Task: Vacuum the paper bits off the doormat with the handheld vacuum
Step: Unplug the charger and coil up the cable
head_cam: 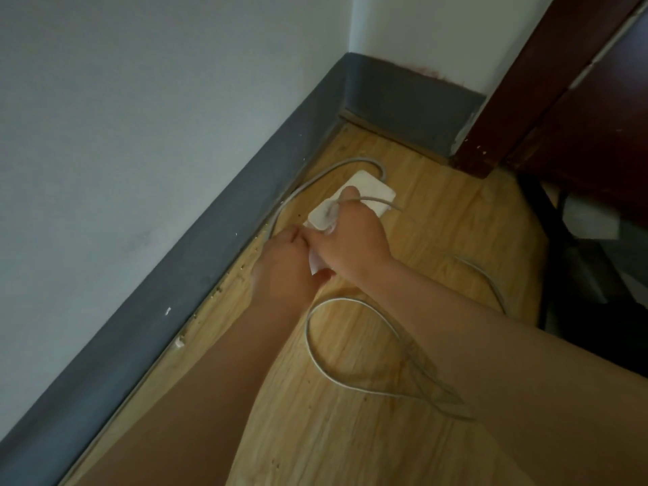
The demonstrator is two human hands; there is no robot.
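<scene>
Handheld vacuum and doormat not in view. My right hand (350, 236) pinches a plug on the white power strip (354, 201); my left hand (284, 271) curls round its near end. Thin cable (315, 349) looks light, floppy: grip plug body, not cord.

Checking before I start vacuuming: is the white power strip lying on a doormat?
No, the flat white power strip lies directly on the light wooden floor near the grey baseboard; no doormat is in view.

Both hands' fingers (317, 236) cover the near end of the white power strip (368, 192), perhaps hiding a plug.
</scene>
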